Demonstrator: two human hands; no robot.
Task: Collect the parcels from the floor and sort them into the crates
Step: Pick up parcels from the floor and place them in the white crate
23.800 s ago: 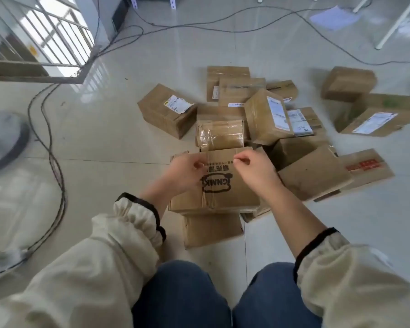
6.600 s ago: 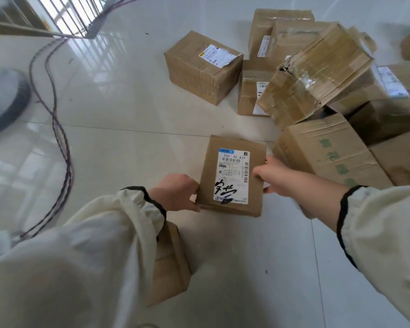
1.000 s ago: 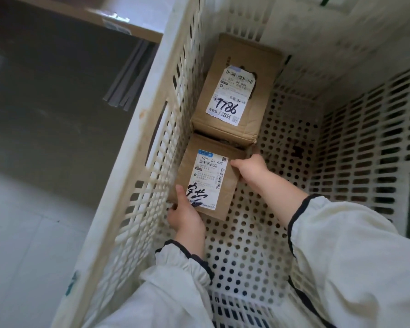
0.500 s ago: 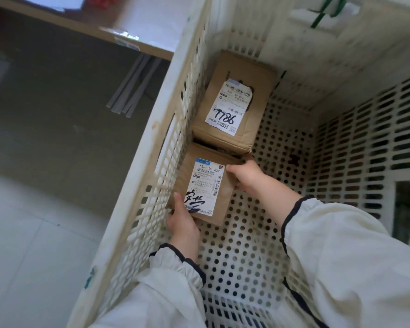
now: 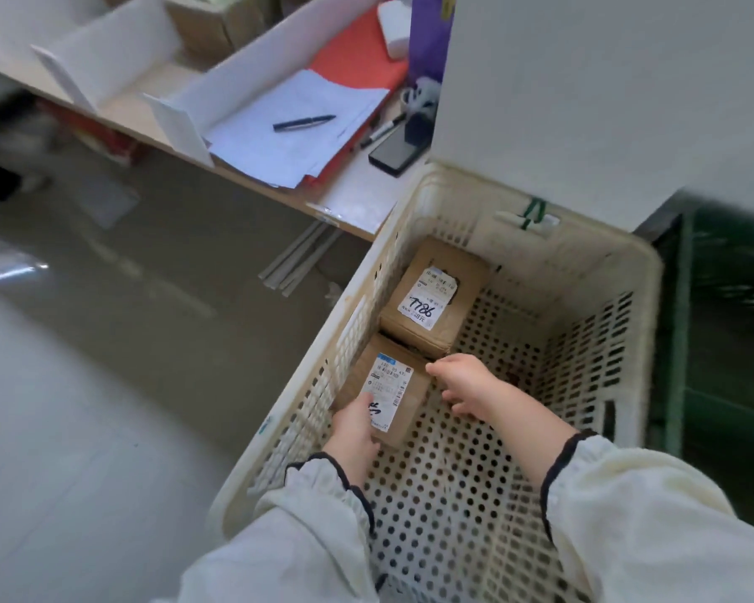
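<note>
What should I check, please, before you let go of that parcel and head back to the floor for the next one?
1. Near parcel set down inside the crate, against its left wall, label facing up: ok.
2. Near parcel lined up end to end with the 7786 parcel: ok.
3. Left hand off the parcel: not ok, it grips the near end with the thumb on the label.
4. Right hand clear of the parcel: cannot tell, its fingertips sit right at the far corner.
5. Room for more parcels: ok, bare crate bottom shows to the right of both.
</note>
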